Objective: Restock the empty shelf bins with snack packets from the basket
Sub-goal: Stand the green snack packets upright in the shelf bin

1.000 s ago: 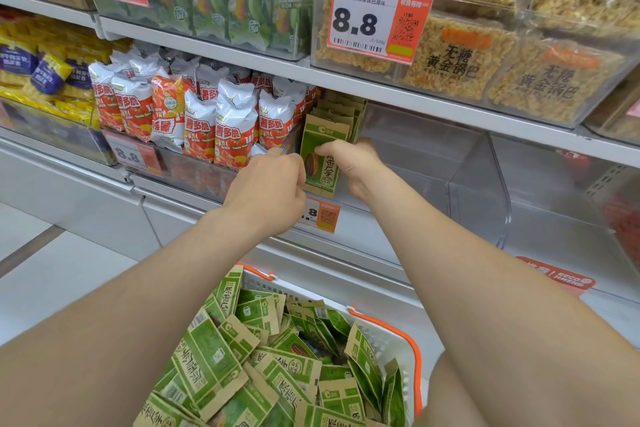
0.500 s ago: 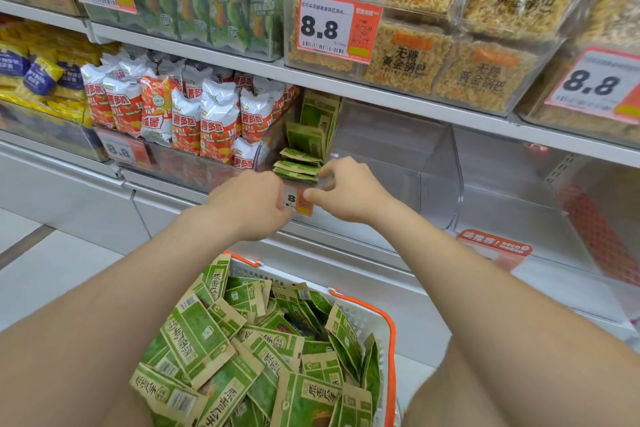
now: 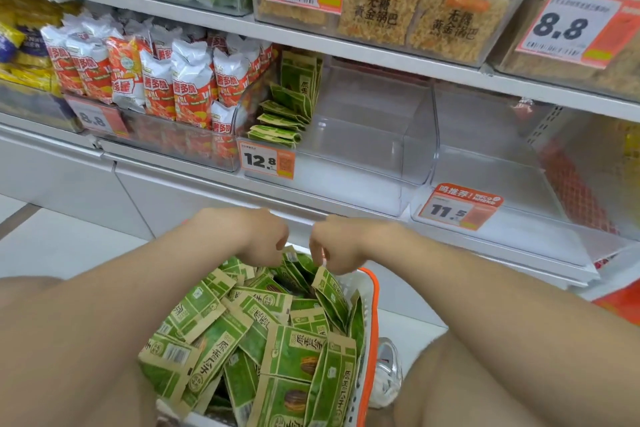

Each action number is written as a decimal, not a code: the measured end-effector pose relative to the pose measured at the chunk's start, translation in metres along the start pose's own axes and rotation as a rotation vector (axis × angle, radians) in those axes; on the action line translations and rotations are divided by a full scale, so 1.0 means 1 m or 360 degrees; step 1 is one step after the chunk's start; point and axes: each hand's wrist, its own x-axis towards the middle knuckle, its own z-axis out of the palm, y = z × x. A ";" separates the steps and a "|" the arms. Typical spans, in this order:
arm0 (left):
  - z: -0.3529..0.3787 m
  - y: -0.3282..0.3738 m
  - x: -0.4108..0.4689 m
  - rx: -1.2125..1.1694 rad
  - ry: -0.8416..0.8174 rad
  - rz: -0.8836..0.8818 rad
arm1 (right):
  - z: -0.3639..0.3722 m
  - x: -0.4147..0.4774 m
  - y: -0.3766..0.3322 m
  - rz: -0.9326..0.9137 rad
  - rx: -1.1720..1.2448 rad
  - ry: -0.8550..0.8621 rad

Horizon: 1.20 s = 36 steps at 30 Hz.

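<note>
Both hands are down at the far end of the basket (image 3: 373, 302), which sits at 6 o'clock of the view, heaped with green snack packets (image 3: 221, 340). On the left grip (image 3: 258, 239) the fingers are curled, tips pushed into the pile. Holding something or just digging, cannot tell; the back of the hand covers it. On the right grip (image 3: 341, 248) the fingers curl onto the top edge of an upright packet (image 3: 330, 291) at its 6 o'clock, which reads as a pinch. Judged step: grabbing the next load to carry up. The hands are near each other but apart, likely so each takes its own bunch.

At 12 o'clock of the hands is the clear bin (image 3: 367, 152), marked by the 12.8 tag (image 3: 265, 159). In it the shelved packets (image 3: 282, 114) sit against the 9 o'clock wall only, some upright at the back, others lying fanned in front. The rest of the bin is bare. Filling from one wall probably keeps rows from tipping. At 2 o'clock a second bin (image 3: 485, 166), with the 11.5 tag (image 3: 457, 210), holds nothing visible. At 10 o'clock, red-and-white bags (image 3: 188, 87) fill the neighbouring bin.

Hidden: the fingertips of both hands and the bottom of the pile. The basket's near end is cut off by the forearms and the frame edge. Packet print is blurred. A shoe (image 3: 388, 367) shows at 4 o'clock beside the basket rim.
</note>
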 end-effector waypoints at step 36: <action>-0.020 -0.004 -0.039 -0.1069 0.0654 0.0052 | -0.087 -0.039 -0.018 0.0399 0.1645 0.1153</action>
